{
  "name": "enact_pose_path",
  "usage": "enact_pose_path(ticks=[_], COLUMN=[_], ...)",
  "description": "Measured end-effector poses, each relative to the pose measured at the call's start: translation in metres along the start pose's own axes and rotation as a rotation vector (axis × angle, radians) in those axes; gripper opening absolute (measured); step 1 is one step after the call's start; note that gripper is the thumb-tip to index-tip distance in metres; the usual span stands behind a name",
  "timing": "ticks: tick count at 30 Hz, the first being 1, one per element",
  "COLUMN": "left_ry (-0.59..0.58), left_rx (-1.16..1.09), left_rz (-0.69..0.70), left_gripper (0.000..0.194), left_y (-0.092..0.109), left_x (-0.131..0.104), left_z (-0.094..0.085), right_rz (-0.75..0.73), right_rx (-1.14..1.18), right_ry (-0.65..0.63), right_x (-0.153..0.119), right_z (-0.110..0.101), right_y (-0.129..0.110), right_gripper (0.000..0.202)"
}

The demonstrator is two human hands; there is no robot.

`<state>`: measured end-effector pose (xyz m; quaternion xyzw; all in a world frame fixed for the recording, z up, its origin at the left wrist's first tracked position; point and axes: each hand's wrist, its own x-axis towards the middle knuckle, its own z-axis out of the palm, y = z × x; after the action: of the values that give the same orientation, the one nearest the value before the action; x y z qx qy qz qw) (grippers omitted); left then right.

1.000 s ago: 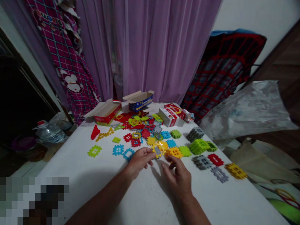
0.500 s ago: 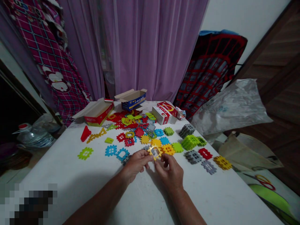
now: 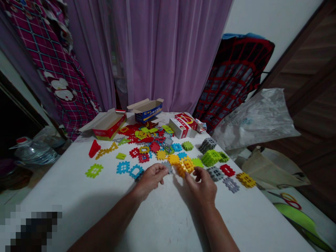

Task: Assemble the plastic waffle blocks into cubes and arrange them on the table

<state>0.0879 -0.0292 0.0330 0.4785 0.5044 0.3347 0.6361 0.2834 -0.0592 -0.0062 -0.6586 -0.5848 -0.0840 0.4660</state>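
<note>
A yellow, notched, window-cut piece [image 3: 186,166], slightly blurred, is clamped between the thumb and fingers of the right hand [image 3: 203,187] just below the frame's centre, while the left hand's [image 3: 151,179] fingertips are drawn together beside a grey piece [image 3: 168,168], though whether it is gripped cannot be told. Above the colourful pile [image 3: 141,134], a red box [image 3: 109,130] and a blue box [image 3: 149,114] are seen open, their contents indistinct, near a white-and-red box [image 3: 181,126]; at left, clear liquid is held in a bottle [image 3: 34,152].
</note>
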Motion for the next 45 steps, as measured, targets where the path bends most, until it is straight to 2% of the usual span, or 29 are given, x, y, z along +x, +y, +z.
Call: enact_pose_path(ticks=[4,10,18,24,26,28,30,32,34,36,40,45], left_ry=[0.08,0.233,0.279,0.333,0.368,0.407,0.455,0.505,0.547,0.582,0.613,0.596], left_rx=[-0.024,-0.109,-0.163,-0.173,-0.148,-0.106,-0.049,0.025,0.133,0.313,0.901,1.13], left_rz=[0.068,0.102,0.113,0.124,0.141,0.162,0.193,0.238,0.285,0.298,0.222,0.207], left_gripper=[0.044,0.046,0.049,0.049,0.047,0.044,0.041,0.039,0.039,0.035,0.034,0.041], left_y=[0.004,0.013,0.014,0.015,0.014,0.011,0.006,0.002,0.002,0.008,0.029,0.051], left_x=[0.006,0.012,0.015,0.017,0.019,0.021,0.027,0.037,0.052,0.07,0.109,0.157], left_z=[-0.019,-0.047,-0.059,-0.068,-0.075,-0.085,-0.097,-0.111,-0.127,-0.143,-0.17,-0.185], right_rz=[0.082,0.12,0.226,0.19,0.127,-0.002,-0.181,-0.353,-0.447,-0.482,-0.458,-0.491], right_rx=[-0.065,-0.068,-0.098,-0.087,-0.044,0.035,0.139,0.236,0.296,0.328,0.379,0.361], right_ry=[-0.03,-0.079,-0.165,-0.15,-0.092,-0.028,-0.041,-0.14,-0.202,-0.244,-0.279,-0.232], right_x=[0.005,0.002,0.005,0.005,0.005,0.002,-0.005,-0.013,-0.021,-0.027,-0.03,-0.036], right_z=[-0.004,0.0,-0.002,-0.004,-0.005,-0.006,-0.004,0.002,0.01,0.019,0.03,0.039], right_y=[0.014,0.013,0.005,0.015,0.015,0.008,-0.005,-0.022,-0.036,-0.044,-0.039,-0.026], right_gripper=[0.042,0.044,0.051,0.048,0.045,0.036,0.027,0.022,0.023,0.024,0.025,0.025])
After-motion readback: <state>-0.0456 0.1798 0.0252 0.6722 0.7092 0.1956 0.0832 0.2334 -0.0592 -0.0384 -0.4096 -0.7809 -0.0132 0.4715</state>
